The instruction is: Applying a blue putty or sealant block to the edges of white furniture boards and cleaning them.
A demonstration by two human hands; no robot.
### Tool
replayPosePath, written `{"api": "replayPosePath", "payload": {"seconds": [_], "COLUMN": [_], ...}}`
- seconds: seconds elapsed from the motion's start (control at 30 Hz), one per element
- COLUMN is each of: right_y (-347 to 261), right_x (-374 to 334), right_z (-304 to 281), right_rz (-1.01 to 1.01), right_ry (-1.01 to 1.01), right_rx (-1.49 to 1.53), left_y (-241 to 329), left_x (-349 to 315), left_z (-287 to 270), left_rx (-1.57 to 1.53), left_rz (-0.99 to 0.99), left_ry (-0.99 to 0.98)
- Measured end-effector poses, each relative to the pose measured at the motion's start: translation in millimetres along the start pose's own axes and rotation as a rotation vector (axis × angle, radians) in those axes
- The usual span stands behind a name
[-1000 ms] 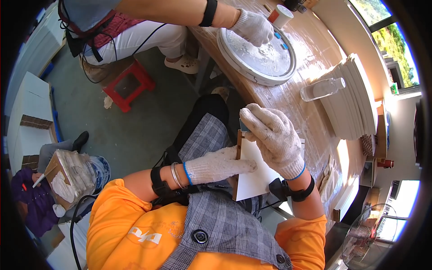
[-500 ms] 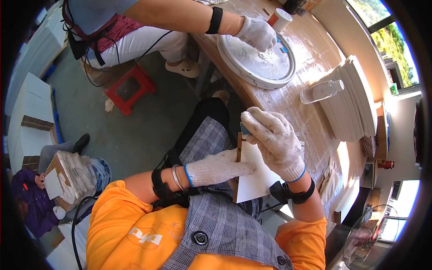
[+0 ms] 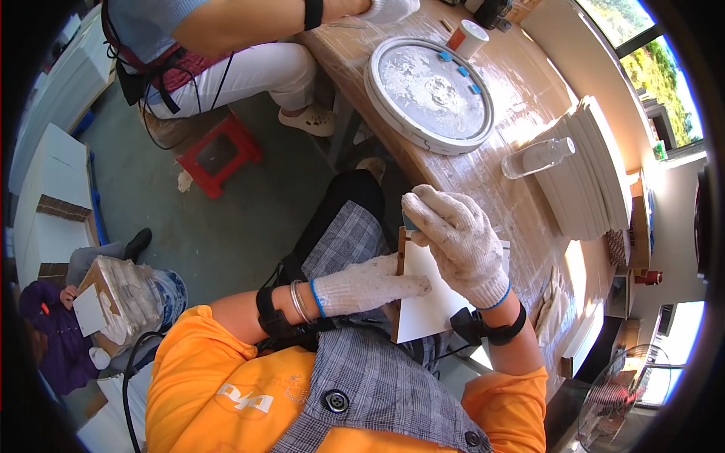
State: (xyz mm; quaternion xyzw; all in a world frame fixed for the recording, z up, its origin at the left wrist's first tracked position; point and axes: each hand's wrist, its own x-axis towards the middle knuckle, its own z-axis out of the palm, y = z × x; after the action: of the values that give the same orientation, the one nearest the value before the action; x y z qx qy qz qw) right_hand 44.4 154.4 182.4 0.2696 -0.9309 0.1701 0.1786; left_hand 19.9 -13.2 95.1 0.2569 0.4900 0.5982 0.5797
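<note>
My left hand (image 3: 368,286), in a white knitted glove, clasps a flat white board (image 3: 427,308) with a brown edge strip, its thumb lying across the white face. The board is held over my lap, beside the table. My right hand (image 3: 462,245), gloved too, is over the board's far end with its fingers closed together. A small bluish piece (image 3: 408,221) shows under those fingertips, mostly hidden by the glove. Beyond them on the table stands a round lid-like tray (image 3: 393,75) smeared with white paste, with several small blue pieces (image 3: 463,71) along its rim.
A clear bottle (image 3: 536,157) lies against a stack of white boards (image 3: 596,189) on the right. A white tub (image 3: 467,39) stands behind the tray. A co-worker's gloved hand (image 3: 389,9) is at the top. A red stool (image 3: 220,155) and a fan (image 3: 623,400) are nearby.
The co-worker's gloved hand has drawn back from the tray toward the upper left, uncovering the paste and blue pieces. My hands and the board have hardly moved.
</note>
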Motion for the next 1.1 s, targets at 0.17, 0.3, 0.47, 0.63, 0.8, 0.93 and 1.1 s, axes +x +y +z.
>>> {"api": "replayPosePath", "payload": {"seconds": [0.17, 0.3, 0.47, 0.63, 0.8, 0.93, 1.1], "right_y": [1.7, 1.9, 0.4, -2.2, 2.0, -0.6, -1.8], "right_x": [-2.5, -3.3, -3.3, -0.8, -4.0, -4.4, -4.5], "right_z": [0.6, 2.6, 3.2, 5.3, 4.7, 6.5, 1.5], "right_rz": [0.014, 0.041, 0.066, 0.056, 0.050, 0.044, 0.121], "right_ry": [0.010, -0.040, 0.024, 0.003, -0.045, 0.001, -0.015], "right_rx": [-0.069, 0.024, -0.019, -0.088, 0.049, -0.036, -0.071], "left_y": [2.9, 7.3, 4.6, 7.1, 10.4, 6.9, 4.9], "left_x": [-1.0, -2.8, -2.7, -3.8, -5.0, -4.5, -3.0], "left_z": [1.3, 1.0, 1.5, 1.2, 1.0, 1.4, 0.6], "left_rx": [-0.041, -0.024, -0.036, 0.015, 0.031, -0.017, -0.037], "left_rz": [-0.020, -0.089, 0.003, -0.020, -0.053, -0.011, -0.030], "left_ry": [0.009, 0.006, 0.000, 0.021, 0.021, 0.011, -0.003]}}
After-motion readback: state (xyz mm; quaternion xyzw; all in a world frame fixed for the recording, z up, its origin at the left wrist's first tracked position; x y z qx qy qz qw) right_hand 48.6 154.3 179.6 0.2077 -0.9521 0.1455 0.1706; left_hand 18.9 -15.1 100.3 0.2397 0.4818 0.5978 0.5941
